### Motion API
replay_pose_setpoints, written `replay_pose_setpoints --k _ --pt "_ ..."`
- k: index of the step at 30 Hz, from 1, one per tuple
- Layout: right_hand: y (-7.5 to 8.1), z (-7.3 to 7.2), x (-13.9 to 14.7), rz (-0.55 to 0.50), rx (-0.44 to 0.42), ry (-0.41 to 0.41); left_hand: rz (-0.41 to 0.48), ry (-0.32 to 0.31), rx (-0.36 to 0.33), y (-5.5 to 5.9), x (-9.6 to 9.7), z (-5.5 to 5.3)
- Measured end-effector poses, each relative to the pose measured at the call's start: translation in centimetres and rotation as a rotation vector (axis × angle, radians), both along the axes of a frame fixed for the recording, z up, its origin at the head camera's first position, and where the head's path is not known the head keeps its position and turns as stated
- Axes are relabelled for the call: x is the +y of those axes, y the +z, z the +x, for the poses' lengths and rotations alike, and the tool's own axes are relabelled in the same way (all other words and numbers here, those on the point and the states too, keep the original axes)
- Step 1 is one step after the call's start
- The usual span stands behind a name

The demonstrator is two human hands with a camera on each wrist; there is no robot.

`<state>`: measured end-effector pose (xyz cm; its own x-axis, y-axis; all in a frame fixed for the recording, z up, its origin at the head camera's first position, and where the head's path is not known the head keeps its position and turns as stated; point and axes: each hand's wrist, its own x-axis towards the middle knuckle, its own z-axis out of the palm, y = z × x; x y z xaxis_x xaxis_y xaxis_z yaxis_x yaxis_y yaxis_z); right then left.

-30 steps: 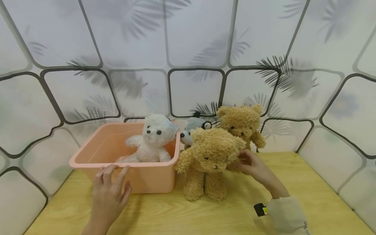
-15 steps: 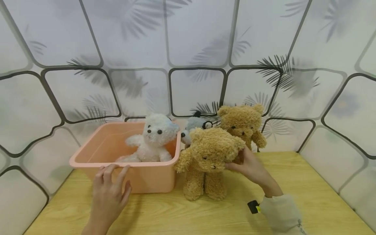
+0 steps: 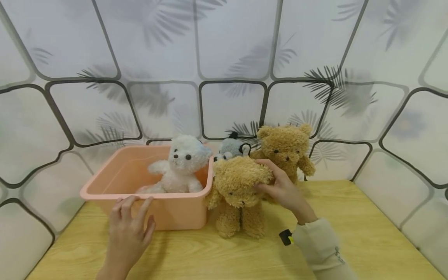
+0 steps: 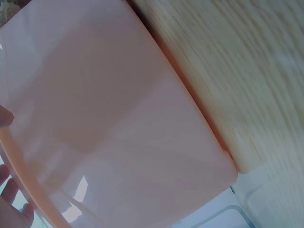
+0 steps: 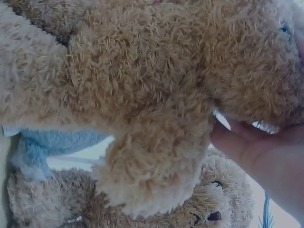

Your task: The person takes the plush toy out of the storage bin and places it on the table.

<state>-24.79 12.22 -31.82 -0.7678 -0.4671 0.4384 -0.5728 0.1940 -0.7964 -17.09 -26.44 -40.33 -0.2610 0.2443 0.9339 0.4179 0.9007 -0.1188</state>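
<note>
My left hand [image 3: 127,233] grips the front rim of a peach plastic tub [image 3: 182,212], fingers over the edge and thumb against the outer wall. In the left wrist view, that wall [image 4: 109,109] fills much of the picture. A white plush bear [image 3: 185,161] sits inside the tub. My right hand [image 3: 283,190] holds the head of a curly brown teddy bear [image 3: 241,179], which stands just right of the tub. The right wrist view shows this bear's body [image 5: 137,61] close up, with my thumb at its head and the other fingers largely hidden.
Behind the held bear, partly covered, is a grey-blue plush animal [image 3: 231,147]. Another brown teddy bear [image 3: 287,149] sits behind my right hand. The wooden tabletop [image 3: 367,229] meets patterned fabric walls [image 3: 231,58] at the back and sides.
My right hand has moved left and slightly up, from beside the front bear's head onto it. That head has shifted left and lower. The left hand and tub look unchanged.
</note>
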Motion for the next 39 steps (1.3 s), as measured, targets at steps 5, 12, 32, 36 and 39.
replay_pose_setpoints --k 5,12,32,36,39 --pt "-0.2 -0.9 -0.2 0.021 0.042 0.095 0.002 0.004 0.004 0.1 -0.1 0.1" --pt "-0.1 -1.0 -0.5 0.040 -0.015 0.079 0.000 0.008 0.012 0.1 0.1 0.0" --pt "0.8 1.6 3.9 -0.044 0.243 -0.137 -0.006 0.000 0.016 0.1 -0.1 0.0" --pt "1.0 2.4 4.3 -0.164 0.314 -0.144 -0.011 0.003 0.019 0.2 -0.1 0.0" --pt "1.3 3.0 4.1 -0.311 0.326 -0.115 -0.012 0.003 0.020 0.1 -0.1 0.0"
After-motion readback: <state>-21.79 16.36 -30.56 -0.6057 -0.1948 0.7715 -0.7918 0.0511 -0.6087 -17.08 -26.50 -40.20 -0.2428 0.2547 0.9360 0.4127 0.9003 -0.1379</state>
